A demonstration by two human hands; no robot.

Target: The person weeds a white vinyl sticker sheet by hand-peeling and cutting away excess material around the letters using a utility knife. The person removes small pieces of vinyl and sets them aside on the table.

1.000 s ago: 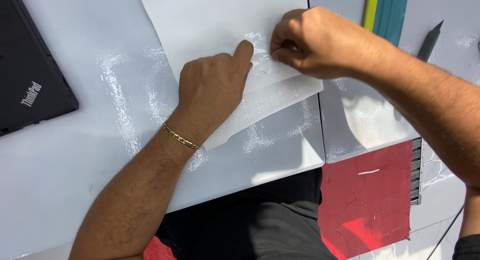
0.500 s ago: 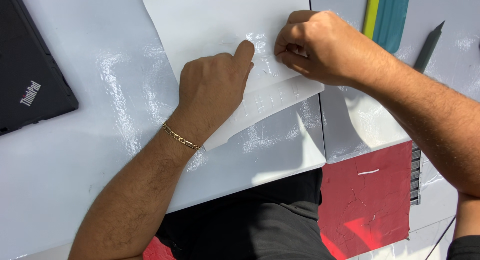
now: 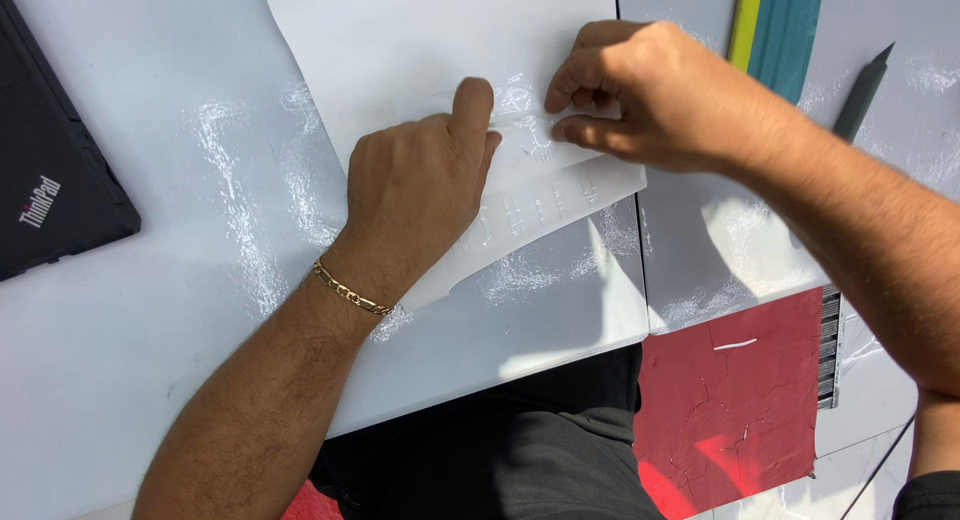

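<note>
- Left hand (image 3: 420, 185) lies flat on the white sheet (image 3: 440, 50), fingers together, forefinger stretched out, pinning it down.
- Right hand (image 3: 650, 95) pinches a clear film strip (image 3: 545, 150) at the sheet's lower edge, fingers curled tight.
- White surface (image 3: 150, 310), smeared; black laptop (image 3: 50, 190) far left, grey pen (image 3: 862, 95) right.

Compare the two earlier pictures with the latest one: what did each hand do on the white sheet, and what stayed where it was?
The right hand slid a little further right along the white sheet, its fingers still pinched at the raised film there. The left hand stayed pressed flat on the sheet, forefinger pointing up. The black laptop, the yellow and teal tool and the grey pen did not move.
</note>
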